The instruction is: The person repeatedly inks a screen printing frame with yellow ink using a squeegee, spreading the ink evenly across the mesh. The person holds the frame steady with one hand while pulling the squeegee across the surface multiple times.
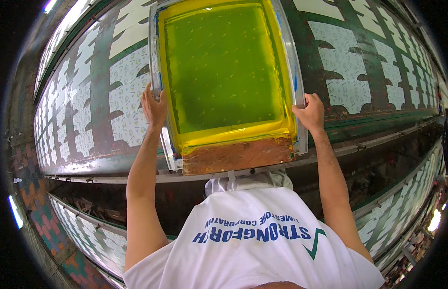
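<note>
In my head view, a yellow-green framed screen [224, 72] lies over the table [310, 72]. The half-open left hand [155, 110] touches its left side, grip unclear; the right hand [310, 112] curls around its right side. Blue lettering [253, 234] marks a white shirt [255, 262].

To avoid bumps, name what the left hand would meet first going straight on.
The left hand points forward along the frame's left rail; the way looks free, though its height above the pale sheet is unclear.

Rough brown wooden block [238, 158], smooth metal-looking frame [288, 43], glossy green screen [224, 72].
</note>
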Available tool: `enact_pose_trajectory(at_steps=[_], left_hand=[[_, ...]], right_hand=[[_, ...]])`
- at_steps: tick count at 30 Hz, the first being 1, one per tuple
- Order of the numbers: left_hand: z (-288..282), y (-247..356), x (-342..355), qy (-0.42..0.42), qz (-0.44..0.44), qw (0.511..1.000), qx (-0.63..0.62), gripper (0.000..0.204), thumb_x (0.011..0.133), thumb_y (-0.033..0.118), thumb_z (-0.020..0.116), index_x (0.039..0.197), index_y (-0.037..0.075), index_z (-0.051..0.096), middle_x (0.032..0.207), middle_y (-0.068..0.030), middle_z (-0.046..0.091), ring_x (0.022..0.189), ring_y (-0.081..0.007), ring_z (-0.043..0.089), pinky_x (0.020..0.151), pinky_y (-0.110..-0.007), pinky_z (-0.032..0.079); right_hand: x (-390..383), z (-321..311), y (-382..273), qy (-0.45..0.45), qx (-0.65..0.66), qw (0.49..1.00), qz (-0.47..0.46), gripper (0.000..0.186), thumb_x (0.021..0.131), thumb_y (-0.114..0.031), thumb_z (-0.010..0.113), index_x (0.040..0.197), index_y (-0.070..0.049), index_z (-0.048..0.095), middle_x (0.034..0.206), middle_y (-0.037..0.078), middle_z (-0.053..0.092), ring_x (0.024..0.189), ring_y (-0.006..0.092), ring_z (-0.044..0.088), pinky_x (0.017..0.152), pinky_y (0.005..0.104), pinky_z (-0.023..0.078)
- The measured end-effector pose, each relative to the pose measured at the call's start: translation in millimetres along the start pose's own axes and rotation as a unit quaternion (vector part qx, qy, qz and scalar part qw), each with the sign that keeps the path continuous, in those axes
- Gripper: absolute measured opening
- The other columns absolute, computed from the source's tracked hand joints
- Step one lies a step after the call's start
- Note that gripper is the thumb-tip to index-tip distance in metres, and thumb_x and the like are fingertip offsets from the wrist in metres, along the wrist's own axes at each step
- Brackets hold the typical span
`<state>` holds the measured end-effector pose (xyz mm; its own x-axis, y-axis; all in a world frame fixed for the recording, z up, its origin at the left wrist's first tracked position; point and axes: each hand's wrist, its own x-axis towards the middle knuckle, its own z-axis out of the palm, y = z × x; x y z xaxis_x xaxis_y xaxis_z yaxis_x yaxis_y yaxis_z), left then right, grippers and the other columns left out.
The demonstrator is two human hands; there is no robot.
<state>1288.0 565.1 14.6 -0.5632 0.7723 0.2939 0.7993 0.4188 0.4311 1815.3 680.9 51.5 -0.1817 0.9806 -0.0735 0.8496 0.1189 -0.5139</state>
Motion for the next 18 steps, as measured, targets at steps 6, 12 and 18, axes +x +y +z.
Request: enact_pose_trajectory(at_steps=[6,12,18], left_hand=[[7,41,-22,0.007,0.009,1.0,0.004,0.059,0.095,0.029,0.073,0.148,0.012,0.052,0.125,-0.0158,0.06,0.121,-0.0341,0.055,0.105,-0.049,0.045],[12,48,-28,0.015,0.03,0.999,0.024,0.056,0.096,0.028,0.071,0.147,0.012,0.054,0.123,-0.0149,0.06,0.12,-0.0349,0.055,0.104,-0.049,0.046],[16,43,-28,-0.009,0.058,0.997,0.049,0.046,0.097,0.029,0.069,0.142,0.018,0.063,0.111,-0.0122,0.059,0.11,-0.0336,0.057,0.095,-0.049,0.049]], right_hand=[[5,-15,41,-0.02,-0.003,1.0,0.013,0.051,0.077,-0.03,0.081,0.113,0.004,0.065,0.099,0.013,0.056,0.088,0.0298,0.06,0.077,0.0457,0.05],[2,-15,55,-0.031,-0.005,0.999,0.001,0.057,0.079,-0.032,0.08,0.119,0.006,0.064,0.102,0.015,0.057,0.093,0.0314,0.062,0.081,0.0464,0.052],[-1,-9,59,-0.037,0.015,0.999,0.014,0.061,0.08,-0.032,0.081,0.125,0.007,0.064,0.106,0.016,0.058,0.095,0.0328,0.064,0.083,0.0472,0.054]])
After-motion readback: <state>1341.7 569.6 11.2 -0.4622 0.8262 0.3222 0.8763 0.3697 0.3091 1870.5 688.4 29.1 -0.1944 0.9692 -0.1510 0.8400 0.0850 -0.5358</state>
